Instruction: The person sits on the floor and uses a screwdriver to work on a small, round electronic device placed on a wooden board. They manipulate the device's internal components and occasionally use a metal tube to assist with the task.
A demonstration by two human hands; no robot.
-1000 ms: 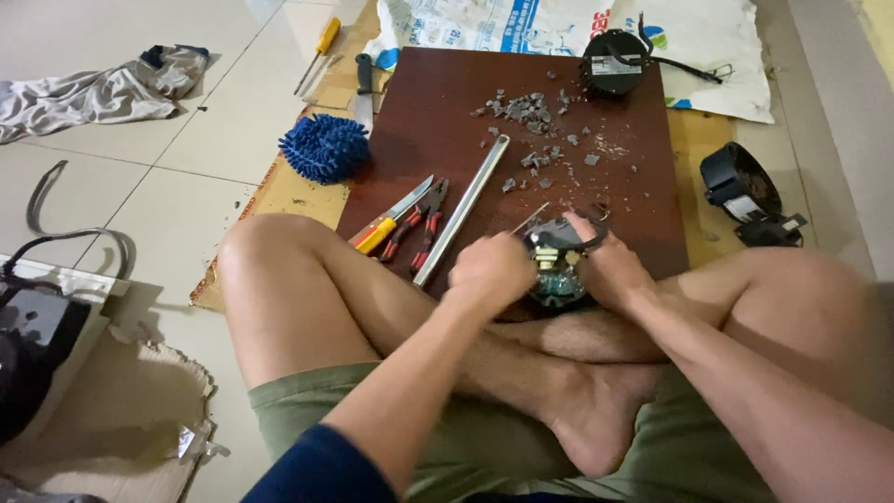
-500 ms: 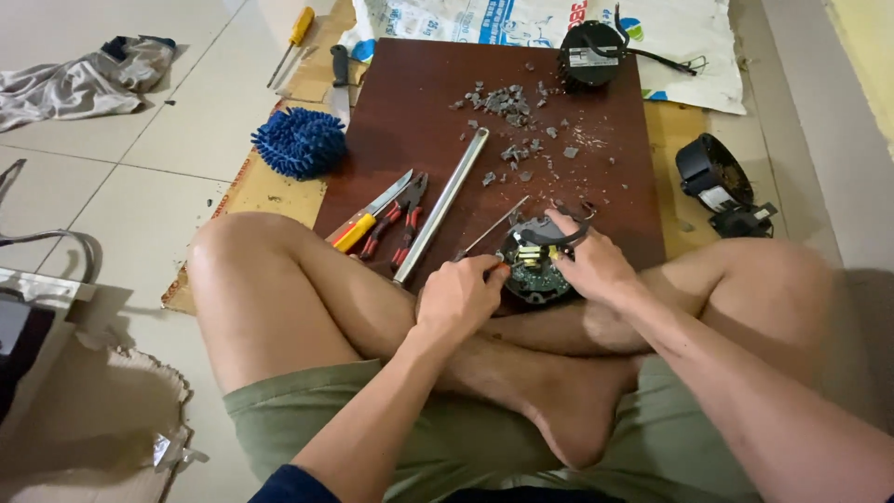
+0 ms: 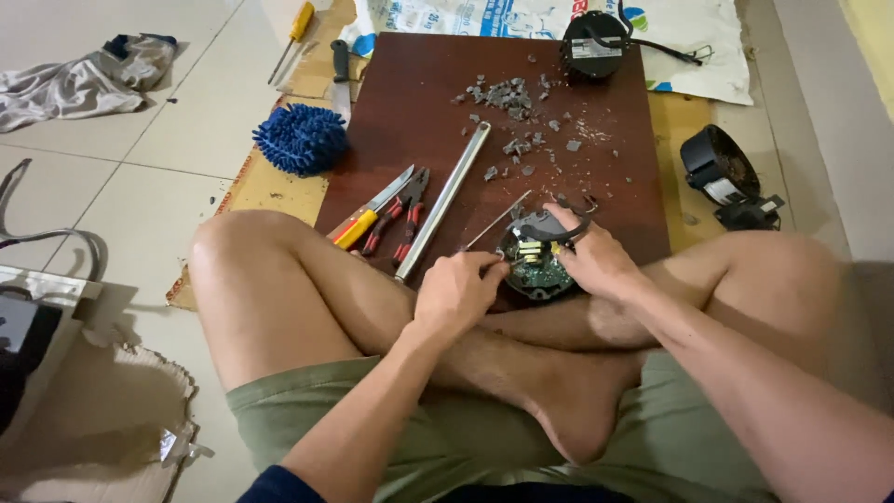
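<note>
Crowding the board's near edge (image 3: 643, 244): 2 hands (image 3: 456, 291) (image 3: 596, 261), each grip pinching the round circuit board (image 3: 535, 265).

Pale tiled floor (image 3: 177, 149), brown wooden board (image 3: 410, 102), flattened cardboard (image 3: 270, 186).

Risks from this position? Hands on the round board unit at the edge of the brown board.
1. The left hand works a thin rod into the round circuit unit, aimed toward the right hand; a slip could jab those fingers.
2. The unit sits at the brown board's near edge, above bare legs; it may slide off.
3. Grey fragments could scatter underfoot.
</note>
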